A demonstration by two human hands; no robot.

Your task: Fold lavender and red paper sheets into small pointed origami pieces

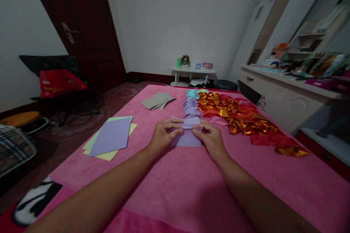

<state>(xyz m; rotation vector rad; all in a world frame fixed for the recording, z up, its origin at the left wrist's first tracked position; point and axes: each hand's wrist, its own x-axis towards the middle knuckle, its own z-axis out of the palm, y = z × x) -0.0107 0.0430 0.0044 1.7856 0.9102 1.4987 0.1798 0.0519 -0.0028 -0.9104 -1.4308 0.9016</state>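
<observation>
Pinching lilac sheet (187,140) between left hand (166,131) and right hand (211,138), over middle of pink cloth (169,182). Just beyond: lilac folded pieces (190,106). At right: gold and red folded pieces (253,124). At left: coloured sheets (112,136); farther back, grey papers (156,102). Cannot read yellow marking (55,88) on red bag (58,80), far left.

Beyond and to the left of the left hand (163,132), a dark red door (87,18) is framed by pale walls (186,14), and a dark chair (51,62) is set on patterned floor (123,94). Straight ahead, a small white table (191,69) is placed by the wall. Right of the right hand (213,139), a carved white dresser (284,102) is seen. The room is dimly lit.
</observation>
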